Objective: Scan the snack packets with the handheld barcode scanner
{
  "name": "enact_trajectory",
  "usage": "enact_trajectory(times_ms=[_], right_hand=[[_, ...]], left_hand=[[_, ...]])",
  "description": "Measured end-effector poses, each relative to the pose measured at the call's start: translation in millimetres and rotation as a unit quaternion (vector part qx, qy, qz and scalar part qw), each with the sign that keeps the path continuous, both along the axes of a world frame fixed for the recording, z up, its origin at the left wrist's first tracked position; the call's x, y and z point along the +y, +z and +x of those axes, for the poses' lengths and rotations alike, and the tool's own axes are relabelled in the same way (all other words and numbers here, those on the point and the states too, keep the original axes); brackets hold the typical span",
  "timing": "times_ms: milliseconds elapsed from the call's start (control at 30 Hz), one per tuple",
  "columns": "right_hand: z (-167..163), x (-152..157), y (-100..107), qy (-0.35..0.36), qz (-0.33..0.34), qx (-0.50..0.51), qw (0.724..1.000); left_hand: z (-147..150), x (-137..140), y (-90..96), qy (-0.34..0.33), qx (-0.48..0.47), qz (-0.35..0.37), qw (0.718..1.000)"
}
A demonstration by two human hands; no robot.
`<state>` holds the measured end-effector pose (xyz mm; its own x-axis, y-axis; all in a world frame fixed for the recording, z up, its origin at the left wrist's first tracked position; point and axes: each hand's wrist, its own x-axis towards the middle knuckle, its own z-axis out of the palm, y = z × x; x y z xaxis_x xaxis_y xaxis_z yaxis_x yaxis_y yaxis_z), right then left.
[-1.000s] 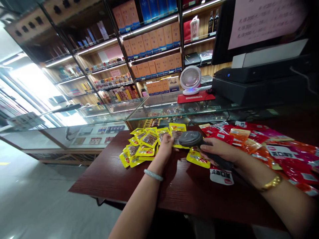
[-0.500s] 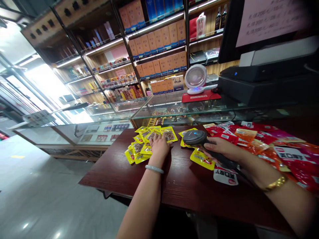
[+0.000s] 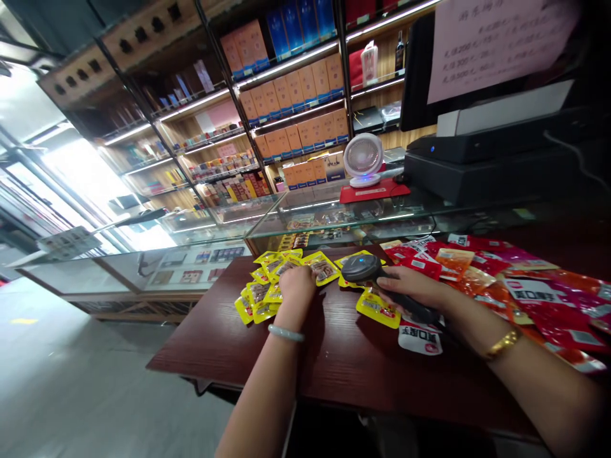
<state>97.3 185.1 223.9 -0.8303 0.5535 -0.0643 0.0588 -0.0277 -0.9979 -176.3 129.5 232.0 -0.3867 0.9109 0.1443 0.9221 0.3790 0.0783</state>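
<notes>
My left hand (image 3: pixel 296 286) rests with curled fingers at the right side of a pile of yellow snack packets (image 3: pixel 258 292). Its thumb side touches one yellow snack packet (image 3: pixel 323 270) lying flat; the fingertips are partly hidden. In my right hand (image 3: pixel 413 287) is a black barcode scanner (image 3: pixel 363 268), its head pointing left above the table. Under and beside the scanner lie more yellow packets, one of them in front (image 3: pixel 377 310). A white-and-red packet (image 3: pixel 420 338) sits below my right hand.
Many red and orange snack packets (image 3: pixel 539 296) cover the right of the dark wooden table (image 3: pixel 214 356). Behind it stand a glass display counter (image 3: pixel 334 219), a white fan (image 3: pixel 363 159) on a red mat and a black till (image 3: pixel 477 168). Shelves hold orange boxes (image 3: pixel 291 92).
My left hand's fingers have drawn from spread to curled. The yellow packet by it has shifted slightly right, away from the pile. My right hand keeps hold of the scanner. The view has shifted slightly.
</notes>
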Motion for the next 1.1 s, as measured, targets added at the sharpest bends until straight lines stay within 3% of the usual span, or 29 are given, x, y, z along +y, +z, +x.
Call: enact_trajectory(times_ms=[200,333,467,600,800,1000,1100], right_hand=[[-6,-4,-1,0.005,0.0,-0.002,1.0],[-7,-4,-3,0.012,-0.004,0.005,1.0],[-7,-2,-6,0.003,-0.01,0.01,1.0],[-10,-5,-7,-0.012,-0.014,0.011,1.0],[-16,-13,-4,-0.025,0.002,0.029,0.999],[-15,-15,-4,-0.016,0.003,0.064,0.998],[-14,-14,-5,-0.013,0.005,0.063,0.998]], left_hand=[[-30,62,10.2,-0.021,0.011,-0.087,0.996],[-34,82,10.1,-0.053,0.032,-0.121,0.991],[-30,71,14.9,-0.052,0.044,-0.014,0.998],[-34,45,17.9,-0.027,-0.101,0.092,0.99],[-35,12,15.9,0.002,-0.322,0.228,0.919],[-17,3,19.3,-0.02,-0.372,0.273,0.887],[-6,7,12.0,-0.001,-0.421,0.284,0.861]])
